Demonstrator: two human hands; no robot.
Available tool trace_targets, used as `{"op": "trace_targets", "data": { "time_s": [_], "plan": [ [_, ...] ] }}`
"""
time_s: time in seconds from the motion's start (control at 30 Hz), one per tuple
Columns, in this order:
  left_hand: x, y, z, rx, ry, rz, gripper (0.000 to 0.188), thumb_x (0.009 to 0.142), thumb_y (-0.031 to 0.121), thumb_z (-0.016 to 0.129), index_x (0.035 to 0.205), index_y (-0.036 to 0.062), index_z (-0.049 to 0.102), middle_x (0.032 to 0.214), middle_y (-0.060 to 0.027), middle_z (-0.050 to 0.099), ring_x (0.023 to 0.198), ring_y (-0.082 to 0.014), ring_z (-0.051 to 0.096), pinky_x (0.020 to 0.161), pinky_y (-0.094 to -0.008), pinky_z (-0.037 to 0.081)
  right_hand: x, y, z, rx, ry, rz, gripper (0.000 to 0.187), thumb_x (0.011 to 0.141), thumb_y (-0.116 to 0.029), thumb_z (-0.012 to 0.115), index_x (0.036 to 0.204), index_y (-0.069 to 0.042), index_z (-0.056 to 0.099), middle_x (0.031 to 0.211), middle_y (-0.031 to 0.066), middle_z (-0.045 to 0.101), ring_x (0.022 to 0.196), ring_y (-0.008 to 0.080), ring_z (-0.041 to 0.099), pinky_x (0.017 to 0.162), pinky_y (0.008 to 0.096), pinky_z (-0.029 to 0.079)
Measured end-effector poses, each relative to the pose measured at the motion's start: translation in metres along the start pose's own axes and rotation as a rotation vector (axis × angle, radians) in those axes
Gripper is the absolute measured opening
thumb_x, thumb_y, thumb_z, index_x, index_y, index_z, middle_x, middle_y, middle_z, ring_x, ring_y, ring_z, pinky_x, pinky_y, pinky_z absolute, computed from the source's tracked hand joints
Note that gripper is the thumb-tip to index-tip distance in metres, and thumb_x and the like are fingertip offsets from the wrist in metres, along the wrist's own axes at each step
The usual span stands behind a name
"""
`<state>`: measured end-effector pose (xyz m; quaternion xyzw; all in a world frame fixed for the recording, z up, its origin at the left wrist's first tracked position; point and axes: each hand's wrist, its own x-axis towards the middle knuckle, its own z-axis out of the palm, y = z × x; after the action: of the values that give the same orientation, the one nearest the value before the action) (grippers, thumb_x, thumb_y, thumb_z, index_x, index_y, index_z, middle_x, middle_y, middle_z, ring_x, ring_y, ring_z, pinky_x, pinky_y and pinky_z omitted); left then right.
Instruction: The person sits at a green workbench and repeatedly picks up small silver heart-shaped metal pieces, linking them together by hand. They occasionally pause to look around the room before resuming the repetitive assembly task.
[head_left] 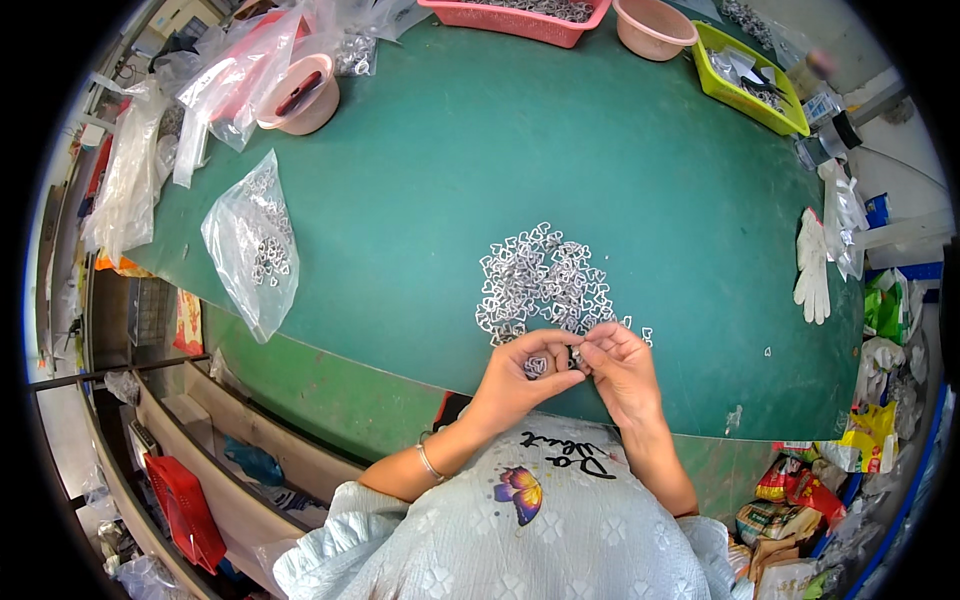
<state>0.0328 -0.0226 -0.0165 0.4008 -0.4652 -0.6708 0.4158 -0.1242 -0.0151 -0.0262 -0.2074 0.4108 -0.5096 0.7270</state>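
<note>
A green bench (420,220) bears a heap of heart-shaped metal loops (545,275) near its front edge. Just before it, the left hand (522,372) curls round more loops; the right hand (622,368), fingers bent inward, meets its fingertips, its grip too small to tell.

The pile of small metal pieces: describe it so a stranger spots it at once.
On the big green table, find the left hand and right hand near its closest edge. Just beyond them lies the pile of silvery, open heart-shaped pieces. Unlike the similar pieces inside the clear bag to its left, these lie loose on the tabletop.
</note>
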Motion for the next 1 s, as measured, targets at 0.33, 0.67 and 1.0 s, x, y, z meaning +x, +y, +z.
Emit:
{"op": "trace_targets", "data": {
  "time_s": [0.33, 0.67, 1.0],
  "plan": [
    [-0.005, 0.003, -0.003, -0.175, 0.096, -0.218, 0.014, 0.084, 0.014, 0.059, 0.088, 0.0008, 0.06, 0.063, 0.002, 0.046, 0.051, -0.0028, 0.036, 0.045, -0.018, 0.028, 0.013, 0.004, -0.001, -0.772, 0.17, -0.365, 0.011, 0.077, -0.003, 0.064, 0.087, -0.002, 0.06, 0.078, 0.004, 0.06, 0.069, 0.0126, 0.054, 0.061, 0.0251, 0.042],
    [-0.002, -0.002, -0.018, -0.763, -0.069, -0.365, 0.022, 0.088, 0.018, 0.051, 0.07, 0.0054, 0.05, 0.062, -0.0019, 0.045, 0.047, -0.004, 0.031, 0.04, -0.0178, 0.024, 0.042, 0.006, 0.003, -1.492, 0.303, -0.801, 0.011, 0.071, -0.004, 0.065, 0.078, -0.005, 0.056, 0.08, 0.0071, 0.052, 0.077, 0.0254, 0.047, 0.067, 0.036, 0.034],
    [0.0, -0.005, -0.014, -0.585, 0.113, -0.358, 0.017, 0.087, 0.017, 0.053, 0.087, 0.0002, 0.056, 0.068, -0.0008, 0.049, 0.052, -0.0041, 0.036, 0.043, -0.0168, 0.027, 0.024, -0.004, 0.008, -1.007, 0.212, -0.62, 0.008, 0.072, 0.001, 0.063, 0.076, 0.0, 0.057, 0.077, 0.0065, 0.058, 0.07, 0.0165, 0.051, 0.063, 0.0262, 0.039]
  ]
}}
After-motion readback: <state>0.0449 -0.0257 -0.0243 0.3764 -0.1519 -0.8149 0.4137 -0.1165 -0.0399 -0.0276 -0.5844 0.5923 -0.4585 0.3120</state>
